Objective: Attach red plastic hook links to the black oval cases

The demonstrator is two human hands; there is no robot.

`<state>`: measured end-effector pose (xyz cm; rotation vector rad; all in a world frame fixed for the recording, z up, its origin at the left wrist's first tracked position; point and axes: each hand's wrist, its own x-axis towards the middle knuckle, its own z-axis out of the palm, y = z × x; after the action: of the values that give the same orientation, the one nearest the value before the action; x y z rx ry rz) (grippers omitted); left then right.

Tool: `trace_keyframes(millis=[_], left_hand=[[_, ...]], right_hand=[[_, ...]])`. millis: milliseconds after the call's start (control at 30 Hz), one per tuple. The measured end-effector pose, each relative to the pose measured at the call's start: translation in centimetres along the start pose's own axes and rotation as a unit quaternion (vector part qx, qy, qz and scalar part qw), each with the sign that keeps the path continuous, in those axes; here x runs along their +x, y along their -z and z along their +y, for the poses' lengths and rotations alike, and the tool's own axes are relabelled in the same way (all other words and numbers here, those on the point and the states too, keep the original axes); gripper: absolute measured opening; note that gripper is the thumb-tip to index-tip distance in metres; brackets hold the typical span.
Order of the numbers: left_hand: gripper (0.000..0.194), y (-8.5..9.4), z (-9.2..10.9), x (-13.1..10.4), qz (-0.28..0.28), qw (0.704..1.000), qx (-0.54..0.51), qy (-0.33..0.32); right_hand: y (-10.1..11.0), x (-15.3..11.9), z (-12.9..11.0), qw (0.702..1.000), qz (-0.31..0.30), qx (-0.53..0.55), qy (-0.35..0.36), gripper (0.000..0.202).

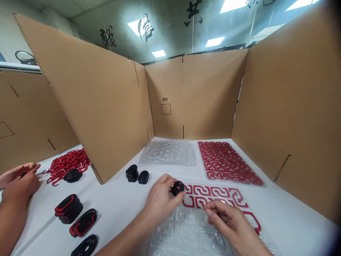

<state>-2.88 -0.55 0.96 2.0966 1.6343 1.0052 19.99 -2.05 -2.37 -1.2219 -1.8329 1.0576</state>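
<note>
My left hand (pixel 162 195) grips a small black rounded plastic part (pixel 177 188) between thumb and fingers, above the left edge of a clear blister tray (pixel 188 234). The upper rows of this tray hold red S-shaped strips (pixel 220 192); the pockets toward me show clear plastic. Over the tray's middle, my right hand (pixel 226 220) has its fingers curled with the thumb close to the index fingertip. Whatever lies between those fingertips, if anything, is too small to make out. A red strip (pixel 253 220) shows just beyond the right hand's knuckles.
Black parts (pixel 132 173) stand stacked behind my left hand. Black parts with red inlays (pixel 68 209) lie at left. Clear trays (pixel 169 151) and a red-filled tray (pixel 226 161) sit farther back. Cardboard panels (pixel 197 96) enclose the table. Another person's hands (pixel 22 181) work beside red strips (pixel 69 161).
</note>
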Motion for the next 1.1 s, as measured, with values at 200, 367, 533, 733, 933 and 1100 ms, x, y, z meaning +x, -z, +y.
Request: trace_keyframes(millis=[200, 367, 533, 733, 933, 1100], left_hand=[[0.036, 5.6, -4.3, 1.9, 0.098, 0.95, 0.256, 0.149], [0.026, 6.0, -5.6, 2.0, 0.098, 0.926, 0.315, 0.184], [0.027, 4.4, -5.8, 2.1, 0.068, 0.911, 0.359, 0.193], [0.025, 3.8, -6.2, 2.3, 0.038, 0.909, 0.367, 0.195], [0.027, 3.4, -6.3, 2.5, 0.033, 0.91, 0.365, 0.195], [0.027, 3.5, -6.5, 2.7, 0.03, 0.911, 0.358, 0.203]], right_hand=[[0.1, -0.1, 0.5, 0.996, -0.016, -0.077, 0.047, 0.033], [0.1, -0.3, 0.0, 0.993, -0.016, -0.095, 0.06, 0.031], [0.2, -0.3, -0.8, 0.99, -0.022, -0.126, 0.065, 0.031], [0.1, -0.5, -1.3, 0.986, -0.034, -0.149, 0.068, 0.032], [0.2, -0.4, -0.9, 0.982, -0.04, -0.167, 0.078, 0.034], [0.3, -0.2, -0.8, 0.979, -0.034, -0.18, 0.087, 0.035]])
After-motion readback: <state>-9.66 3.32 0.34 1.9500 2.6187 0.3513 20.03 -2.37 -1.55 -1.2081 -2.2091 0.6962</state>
